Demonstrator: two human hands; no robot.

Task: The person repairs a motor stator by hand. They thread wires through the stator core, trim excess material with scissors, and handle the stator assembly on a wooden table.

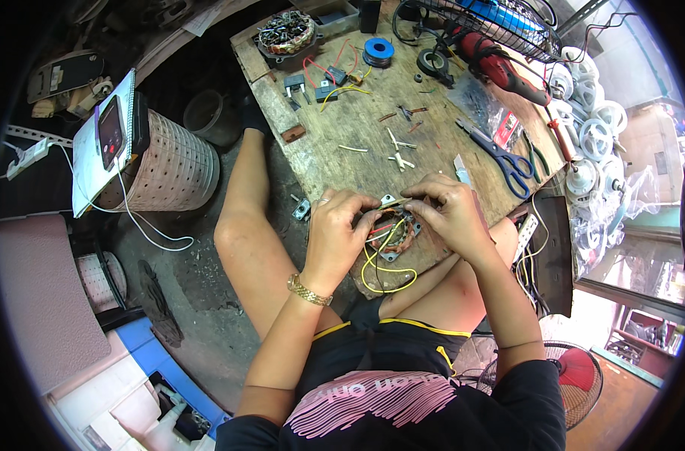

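A motor stator (404, 242) with copper windings and metal mounting tabs sits at the near edge of the wooden bench, between my hands. Yellow, red and white leads come out of it, and a yellow wire (393, 290) loops down over the edge toward my lap. At the stator's far side, my left hand (338, 231) pinches a thin wire with thumb and forefinger. My right hand (449, 218) has its fingertips closed on the same thin wire from the other side. Fingers partly hide the wire's ends and the windings.
Blue-handled scissors (500, 159), pliers (536, 156) and a cutter blade (462, 170) lie to the right. Sleeving scraps (400, 154), a blue wire spool (378, 52), capacitors (326, 91) and another wound stator (287, 34) are farther back. A red power tool (497, 68) lies back right.
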